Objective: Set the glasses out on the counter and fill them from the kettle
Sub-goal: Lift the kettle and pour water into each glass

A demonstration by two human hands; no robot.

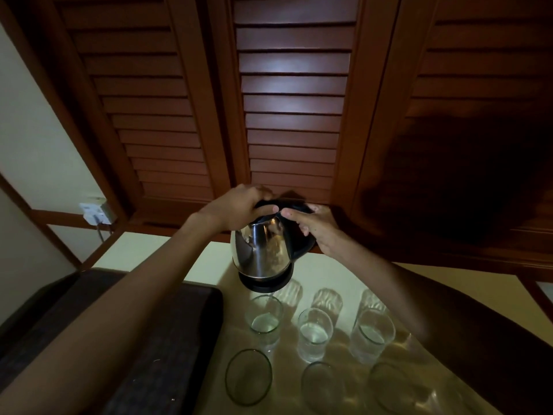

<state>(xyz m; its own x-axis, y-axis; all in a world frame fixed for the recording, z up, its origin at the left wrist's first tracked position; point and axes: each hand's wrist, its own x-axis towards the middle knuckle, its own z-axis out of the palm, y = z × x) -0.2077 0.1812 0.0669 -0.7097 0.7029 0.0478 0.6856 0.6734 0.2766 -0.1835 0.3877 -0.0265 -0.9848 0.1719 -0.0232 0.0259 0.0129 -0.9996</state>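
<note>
A steel kettle [263, 253] with a black lid and base is held above the pale counter [206, 259], behind the glasses. My left hand [239, 209] rests on its black lid from the left. My right hand [317, 227] grips the black handle on the right side. Several clear glasses stand in two rows below the kettle. In the back row, the left glass [264, 320], the middle glass [314, 333] and the right glass [372, 335] hold water. The front row's rims [248, 377] are cut off by the frame's lower edge, their contents unclear.
A dark tray [155, 339] lies on the counter to the left of the glasses. Brown louvred doors [293, 100] rise behind the counter. A wall socket with a plug [97, 212] sits at the left, its cord hanging down.
</note>
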